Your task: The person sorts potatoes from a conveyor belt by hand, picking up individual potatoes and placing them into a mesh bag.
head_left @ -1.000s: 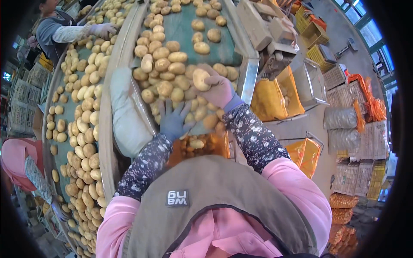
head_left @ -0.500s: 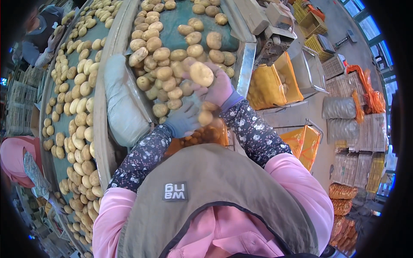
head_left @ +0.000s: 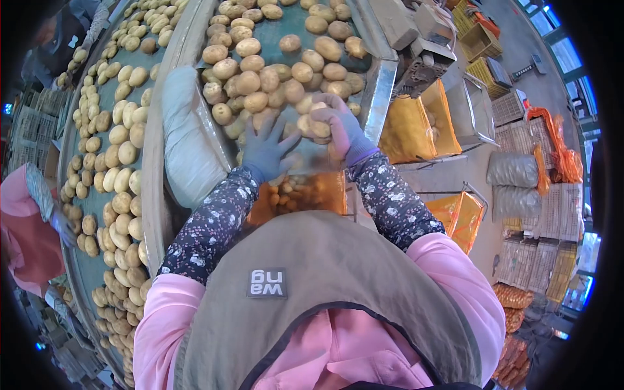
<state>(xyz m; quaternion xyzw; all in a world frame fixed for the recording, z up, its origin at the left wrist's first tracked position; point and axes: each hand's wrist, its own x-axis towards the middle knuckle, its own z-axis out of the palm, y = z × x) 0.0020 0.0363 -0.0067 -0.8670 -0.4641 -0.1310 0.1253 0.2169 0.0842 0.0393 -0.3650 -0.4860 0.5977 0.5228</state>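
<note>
Pale potatoes [head_left: 255, 101] crowd the lower end of the green conveyor belt [head_left: 281, 27] in front of me. My left hand [head_left: 265, 151], in a blue-grey glove, is open with its fingers spread just below the heap, near its lowest potatoes. At the heap's right edge my right hand [head_left: 339, 125], in a mauve glove, curls its fingers round a potato [head_left: 317, 127]; others lie close against it, slightly blurred. Beneath both hands, an orange mesh bag [head_left: 335, 192] hangs partly filled with potatoes.
A grey-wrapped pad [head_left: 185, 140] lines the chute's left side, a metal edge [head_left: 379, 97] its right. Further left, a second belt [head_left: 148, 58] carries many potatoes, with co-workers [head_left: 32, 234] beyond. Yellow bags on frames [head_left: 406, 133] and stacked crates [head_left: 562, 205] stand right.
My left hand has moved up and left, its fingers spreading. The large potato raised in my right hand is no longer seen there; that hand now grips lower at the heap. Potatoes on the belt have shifted.
</note>
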